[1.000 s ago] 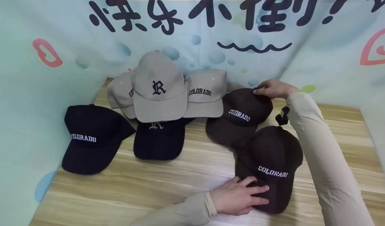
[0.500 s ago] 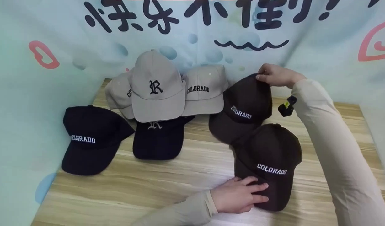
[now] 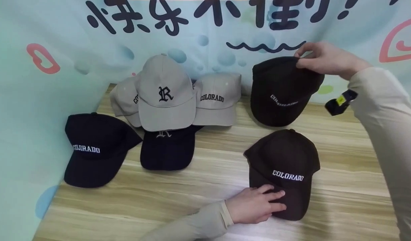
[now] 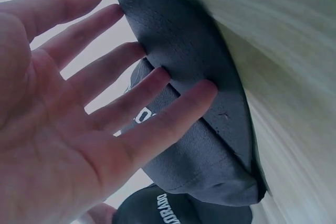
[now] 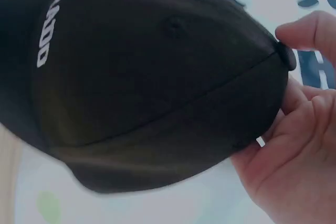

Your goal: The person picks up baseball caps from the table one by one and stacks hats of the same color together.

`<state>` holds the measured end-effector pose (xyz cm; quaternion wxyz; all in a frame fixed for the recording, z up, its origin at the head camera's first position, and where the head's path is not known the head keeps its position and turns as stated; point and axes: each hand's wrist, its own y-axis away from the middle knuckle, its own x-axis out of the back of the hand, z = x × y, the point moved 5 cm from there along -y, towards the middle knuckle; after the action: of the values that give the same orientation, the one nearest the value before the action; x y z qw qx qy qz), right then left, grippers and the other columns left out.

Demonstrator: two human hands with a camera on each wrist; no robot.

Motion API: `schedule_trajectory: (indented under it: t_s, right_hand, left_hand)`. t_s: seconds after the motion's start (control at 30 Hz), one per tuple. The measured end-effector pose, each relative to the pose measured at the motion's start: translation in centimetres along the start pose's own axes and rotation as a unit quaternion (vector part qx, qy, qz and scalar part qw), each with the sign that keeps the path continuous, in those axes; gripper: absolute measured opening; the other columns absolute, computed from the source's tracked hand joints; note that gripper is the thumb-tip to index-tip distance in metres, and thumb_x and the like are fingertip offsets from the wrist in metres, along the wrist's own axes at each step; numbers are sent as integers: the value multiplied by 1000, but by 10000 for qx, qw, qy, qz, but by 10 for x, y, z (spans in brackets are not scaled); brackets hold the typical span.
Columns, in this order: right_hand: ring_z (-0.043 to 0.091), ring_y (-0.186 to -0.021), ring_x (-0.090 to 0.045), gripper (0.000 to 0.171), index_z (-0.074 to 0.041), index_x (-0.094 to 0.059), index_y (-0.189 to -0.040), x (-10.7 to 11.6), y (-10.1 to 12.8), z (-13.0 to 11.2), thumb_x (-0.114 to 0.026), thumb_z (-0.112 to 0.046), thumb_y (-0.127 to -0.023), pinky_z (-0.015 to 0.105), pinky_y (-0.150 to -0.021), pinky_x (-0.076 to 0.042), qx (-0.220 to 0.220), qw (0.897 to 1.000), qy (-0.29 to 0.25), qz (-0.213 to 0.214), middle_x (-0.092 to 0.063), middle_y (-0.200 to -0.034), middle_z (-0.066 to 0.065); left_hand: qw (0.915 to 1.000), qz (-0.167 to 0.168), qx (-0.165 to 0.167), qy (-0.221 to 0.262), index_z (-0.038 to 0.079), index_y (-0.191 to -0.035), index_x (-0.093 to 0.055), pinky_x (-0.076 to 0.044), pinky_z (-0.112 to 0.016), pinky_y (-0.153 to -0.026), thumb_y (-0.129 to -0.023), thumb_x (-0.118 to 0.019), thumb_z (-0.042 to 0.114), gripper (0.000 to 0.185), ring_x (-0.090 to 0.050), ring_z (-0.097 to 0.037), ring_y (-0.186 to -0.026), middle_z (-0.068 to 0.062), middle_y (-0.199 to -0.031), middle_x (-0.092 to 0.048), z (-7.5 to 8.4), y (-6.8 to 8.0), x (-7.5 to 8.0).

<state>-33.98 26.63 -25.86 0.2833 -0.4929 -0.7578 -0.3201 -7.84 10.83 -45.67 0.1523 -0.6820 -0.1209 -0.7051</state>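
High at the right of the head view, my right hand (image 3: pixel 332 60) pinches the top of a dark brown baseball cap (image 3: pixel 282 83) lettered COLORADO. This cap hangs tilted above the table; in the right wrist view, thumb and fingers grip the button end of its crown (image 5: pixel 157 82). A second dark brown COLORADO cap (image 3: pixel 289 152) lies below it on the table, brim toward me. My left hand (image 3: pixel 249 206) rests its spread fingers on that brim. In the left wrist view, the fingers (image 4: pixel 152 124) are nearly straight against the brim (image 4: pixel 178 40).
Left on the wood-grain table (image 3: pixel 205 201) lies a navy COLORADO cap (image 3: pixel 94 147). Another navy cap (image 3: pixel 168 154) sits partly under a grey R cap (image 3: pixel 165 90). Grey COLORADO caps flank it, one on the right (image 3: pixel 215 97). A printed cloth backdrop (image 3: pixel 205 60) stands behind.
My right hand has lifted the rear brown cap up and to the right, away from the grey cap and the front brown cap. The left hand stays on the brim.
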Motion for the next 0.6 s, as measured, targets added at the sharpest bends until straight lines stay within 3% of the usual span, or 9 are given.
schedule_trajectory:
  t_s: [0.13, 0.37, 0.5, 0.6]
  right_hand:
    - [10, -66, -61, 32, 1, -58, -120, 16, 16, 2, -54, -18, -95, 15, -65, -47, 202, 9995, -128, 211, -67, -82, -6]
    - [9, -61, -62, 18, -12, -66, -105, 33, 48, -11, -54, -5, -93, 14, -62, -46, 1000, 9913, -609, 593, -69, -79, -6]
    - [7, -63, -60, 20, -8, -65, -106, 43, 61, -19, -52, -3, -92, 12, -65, -43, 1273, 9875, -289, 885, -67, -80, -8]
    - [4, -63, -60, 20, -9, -63, -111, 51, 67, -21, -52, -6, -94, 9, -65, -42, 1252, 9858, 273, 1088, -66, -81, -13]
  left_hand:
    - [9997, -167, 80, 170, 35, -136, -55, -50, -25, -80, -95, -57, 34, 41, -40, -17, -128, 5, -148, -42, -1, -6, -1]
    - [9985, -320, 212, 380, 36, -136, -55, -51, -29, -79, -96, -56, 36, 40, -38, -17, -131, 6, -150, -38, -7, -16, 0]
    - [9971, -428, 284, 561, 36, -137, -54, -51, -31, -81, -98, -54, 34, 40, -37, -18, -132, 5, -152, -36, -11, -22, 1]
    - [9967, -421, 338, 599, 35, -139, -53, -51, -31, -82, -98, -54, 33, 41, -37, -19, -132, 4, -152, -35, -16, -28, 2]
